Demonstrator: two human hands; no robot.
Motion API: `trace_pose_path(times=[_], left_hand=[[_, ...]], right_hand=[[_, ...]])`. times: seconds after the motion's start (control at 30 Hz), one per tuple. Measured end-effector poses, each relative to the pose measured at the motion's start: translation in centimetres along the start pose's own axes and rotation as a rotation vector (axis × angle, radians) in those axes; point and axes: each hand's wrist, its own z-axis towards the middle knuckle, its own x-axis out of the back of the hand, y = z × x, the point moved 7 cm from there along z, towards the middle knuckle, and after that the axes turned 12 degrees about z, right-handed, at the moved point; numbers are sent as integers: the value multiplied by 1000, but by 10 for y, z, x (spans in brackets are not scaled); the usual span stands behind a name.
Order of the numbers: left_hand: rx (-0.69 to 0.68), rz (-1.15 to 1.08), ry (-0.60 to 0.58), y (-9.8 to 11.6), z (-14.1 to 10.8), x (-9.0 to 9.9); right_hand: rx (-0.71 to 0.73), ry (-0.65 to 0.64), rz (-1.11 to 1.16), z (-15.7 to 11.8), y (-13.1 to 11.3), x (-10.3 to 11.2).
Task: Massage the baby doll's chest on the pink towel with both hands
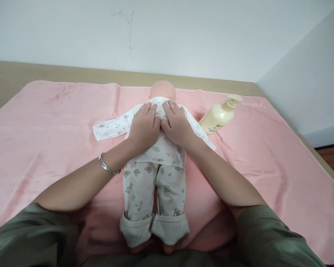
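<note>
A baby doll (156, 149) in white printed pyjamas lies face down, its bald head (163, 89) pointing away from me and its feet towards me. My left hand (144, 124) rests flat on the left side of its upper back, fingers stretched forward. On the right side of the back lies my right hand (176, 124), also flat with its fingers extended. The two thumbs nearly meet over the middle of the back. The trouser legs (171, 193) have turned-up cuffs. Both sleeves spread outwards, and the doll's face is hidden.
A pale yellow pump bottle (218, 116) stands by the doll's right sleeve. Under everything is a pink blanket (58, 148) with some wrinkles, on a wooden surface (5, 79). A white wall (183, 40) rises behind, with another wall at the right.
</note>
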Motion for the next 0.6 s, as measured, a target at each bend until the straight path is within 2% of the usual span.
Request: trace_pose_path(times=[0.13, 0.3, 0.43, 0.6], left_hand=[[25, -41, -44, -9, 11, -2], [73, -98, -13, -17, 15, -3], [106, -140, 39, -19, 11, -2], [101, -159, 34, -18, 11, -1]], right_hand=[[-106, -20, -30, -17, -18, -4], [-113, -61, -32, -28, -34, -4], [-104, -65, 70, -13, -17, 0], [-116, 43, 31, 0, 4, 0]])
